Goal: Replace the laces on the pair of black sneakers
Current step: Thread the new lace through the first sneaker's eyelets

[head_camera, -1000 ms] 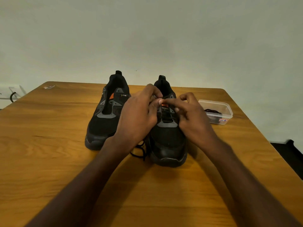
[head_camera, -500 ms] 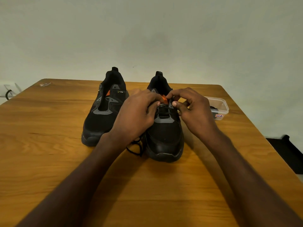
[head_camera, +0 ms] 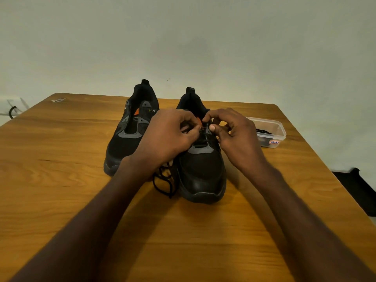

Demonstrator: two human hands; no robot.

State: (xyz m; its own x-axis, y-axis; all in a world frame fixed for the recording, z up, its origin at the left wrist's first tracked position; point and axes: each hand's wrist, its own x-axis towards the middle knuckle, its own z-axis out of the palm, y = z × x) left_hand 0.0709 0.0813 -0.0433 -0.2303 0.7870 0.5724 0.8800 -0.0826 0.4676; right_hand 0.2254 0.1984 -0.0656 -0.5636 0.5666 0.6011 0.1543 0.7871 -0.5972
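On the wooden table, items as found:
Right sneaker: black, grey trim at the eyelets, toe toward the camera, standing near the table's middle; a black lace crosses its lower eyelets.
Lace: black, its loose length trailing off the shoe's left side and lying looped on the table between the two sneakers.
Left hand: over the tongue area, fingers curled, pinching the lace at the eyelets.
Right hand: opposite, thumb and forefinger pinched at the shoe's upper eyelets; whether lace lies between them cannot be told.
Left sneaker: black, unlaced, orange tongue lining showing, just beside its pair.
Plastic container: clear, open, labelled, dark laces inside, near the right edge.
Table: wood grain, against a pale wall.
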